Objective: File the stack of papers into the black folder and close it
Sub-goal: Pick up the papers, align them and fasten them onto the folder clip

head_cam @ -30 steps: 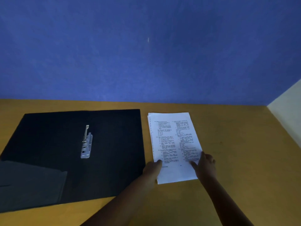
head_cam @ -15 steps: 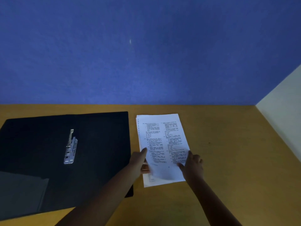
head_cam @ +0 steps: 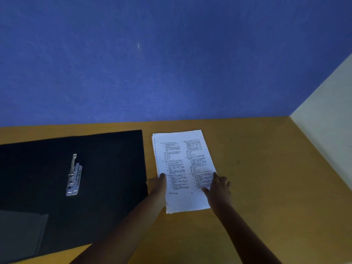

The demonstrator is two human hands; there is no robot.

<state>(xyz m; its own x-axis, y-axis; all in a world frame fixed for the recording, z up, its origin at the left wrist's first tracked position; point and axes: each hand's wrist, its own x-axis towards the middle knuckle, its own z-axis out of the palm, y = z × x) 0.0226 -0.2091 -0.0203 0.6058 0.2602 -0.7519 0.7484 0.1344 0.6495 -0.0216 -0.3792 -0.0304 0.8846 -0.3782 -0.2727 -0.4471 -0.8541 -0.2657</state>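
A white stack of printed papers lies on the wooden table, just right of the black folder. The folder lies open and flat, with a metal lever clip standing in its middle. My left hand grips the stack's left edge, thumb on top. My right hand holds the stack's right edge near the lower corner, fingers spread on the top sheet. The near end of the stack looks slightly raised off the table.
A blue wall rises behind the table. A pale side wall bounds the table on the right. A grey inner pocket shows at the folder's lower left corner.
Both hands have slid from the stack's near edge up along its sides and taken hold. The camera view has shifted a little, so the folder sits further left.
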